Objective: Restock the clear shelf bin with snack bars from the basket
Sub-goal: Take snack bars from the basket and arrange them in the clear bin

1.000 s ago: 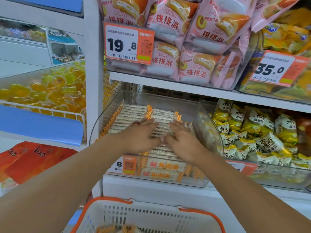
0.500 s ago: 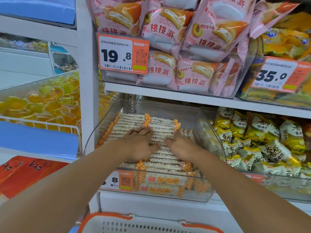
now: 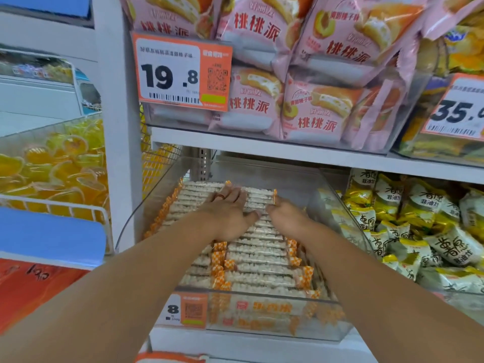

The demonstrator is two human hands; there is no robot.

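Observation:
The clear shelf bin (image 3: 277, 322) on the lower shelf holds rows of white snack bars (image 3: 258, 260) with orange checked wrapper ends. Both my hands reach deep into the bin. My left hand (image 3: 226, 210) lies flat, fingers straight, pressing on the rear rows of bars. My right hand (image 3: 286, 214) rests on the bars just to the right; its fingertips are hidden behind the bars. Only an orange sliver of the basket rim (image 3: 170, 357) shows at the bottom edge.
The shelf above (image 3: 262, 145) carries pink pastry packs (image 3: 317, 111) behind a 19.8 price tag (image 3: 182, 72), low over the bin. Yellow snack bags (image 3: 408, 221) fill the bin to the right. A white post (image 3: 119, 153) and jelly cups (image 3: 55, 163) lie left.
Both hands have slid farther back along the bars toward the bin's rear. The view has moved closer and tilted up, so the basket has nearly left the frame.

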